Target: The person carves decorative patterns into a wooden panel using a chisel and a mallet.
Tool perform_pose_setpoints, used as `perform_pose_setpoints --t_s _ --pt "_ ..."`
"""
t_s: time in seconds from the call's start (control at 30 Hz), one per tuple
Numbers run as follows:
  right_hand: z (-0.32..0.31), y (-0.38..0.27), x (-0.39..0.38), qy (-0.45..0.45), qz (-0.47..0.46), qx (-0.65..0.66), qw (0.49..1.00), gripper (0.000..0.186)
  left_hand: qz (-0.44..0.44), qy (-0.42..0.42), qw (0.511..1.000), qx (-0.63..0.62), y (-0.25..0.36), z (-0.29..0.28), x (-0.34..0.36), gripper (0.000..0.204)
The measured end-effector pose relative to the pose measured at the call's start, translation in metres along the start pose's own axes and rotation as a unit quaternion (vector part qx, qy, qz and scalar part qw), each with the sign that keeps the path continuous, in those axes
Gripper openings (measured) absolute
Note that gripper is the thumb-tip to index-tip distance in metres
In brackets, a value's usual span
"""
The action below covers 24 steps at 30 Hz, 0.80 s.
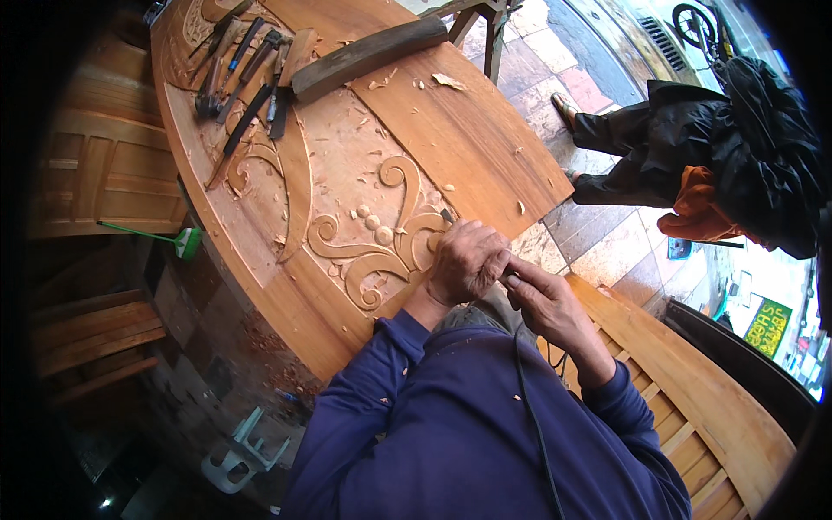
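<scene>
1. I see my left hand (466,260) fisted, grip clamped on a chisel (447,216), its tip on the carved wooden panel (347,173) beside the scrollwork.
2. My right hand (544,303) sits just behind, fingers curled on the handle's end.
3. Spare carving tools (247,78) lie at the panel's far end, with a wooden mallet (368,56).
</scene>
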State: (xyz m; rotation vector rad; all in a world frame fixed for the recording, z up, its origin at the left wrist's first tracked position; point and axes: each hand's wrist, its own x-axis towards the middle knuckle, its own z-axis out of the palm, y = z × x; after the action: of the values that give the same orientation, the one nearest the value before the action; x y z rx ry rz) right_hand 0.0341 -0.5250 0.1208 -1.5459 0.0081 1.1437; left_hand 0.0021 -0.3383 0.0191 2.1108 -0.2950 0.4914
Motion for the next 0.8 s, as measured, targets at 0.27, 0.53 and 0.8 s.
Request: perform_pose_setpoints --t_s 0.27,0.53,0.8 --pt "0.0 -0.03 0.008 -0.018 0.001 -0.121 0.992 0.038 -0.029 0.017 0.999 -0.01 0.001 -0.007 0.005 0.026" --pt "0.023 -0.007 0.007 0.045 -0.003 -0.037 0.998 0.043 -0.039 0.034 0.997 -0.054 -0.004 -0.006 0.005 0.038" --pt "0.038 0.015 0.013 0.059 0.018 0.048 0.997 0.044 -0.05 0.043 0.997 -0.048 -0.006 -0.008 0.001 0.045"
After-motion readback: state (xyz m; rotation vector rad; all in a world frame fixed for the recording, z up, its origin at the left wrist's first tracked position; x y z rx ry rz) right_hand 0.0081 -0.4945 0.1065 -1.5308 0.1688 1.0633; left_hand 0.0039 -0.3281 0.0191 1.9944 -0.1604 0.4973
